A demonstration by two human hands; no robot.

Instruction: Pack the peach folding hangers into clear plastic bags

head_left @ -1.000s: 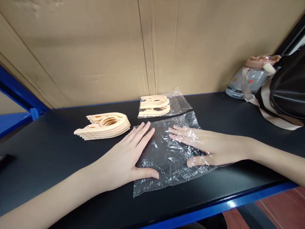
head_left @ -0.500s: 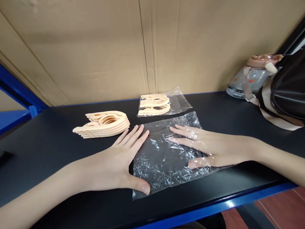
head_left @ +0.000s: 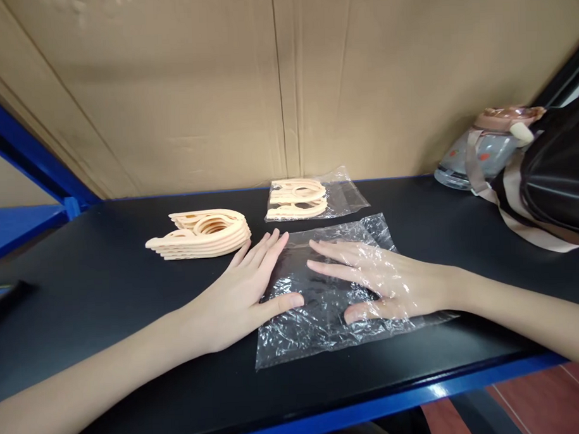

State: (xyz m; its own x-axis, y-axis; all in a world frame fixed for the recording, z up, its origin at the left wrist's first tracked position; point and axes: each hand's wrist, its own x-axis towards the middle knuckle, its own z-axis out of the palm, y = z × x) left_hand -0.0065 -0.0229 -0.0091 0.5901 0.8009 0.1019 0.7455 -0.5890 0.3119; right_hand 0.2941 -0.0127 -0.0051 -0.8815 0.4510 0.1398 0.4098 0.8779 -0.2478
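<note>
A clear, crinkled plastic bag (head_left: 305, 321) lies flat on the black table (head_left: 107, 299). My right hand (head_left: 377, 277) is slid inside the bag, fingers stretched out flat under the film. My left hand (head_left: 247, 288) lies open on the bag's left edge, with the thumb pressing on top of the plastic. Just beyond my left fingertips sits a stack of peach plastic pieces (head_left: 202, 234). Farther back, a second clear bag (head_left: 312, 199) holds more of the same peach pieces.
A cardboard wall stands behind the table. At the right rest a black bag with a beige strap (head_left: 554, 176) and a grey bottle with a pink lid (head_left: 486, 147). A blue frame (head_left: 26, 163) runs at the left, and a dark object (head_left: 7, 293) lies at the left edge.
My left thumb has moved up and right onto the bag. My right hand has slid a little farther left inside the bag.
</note>
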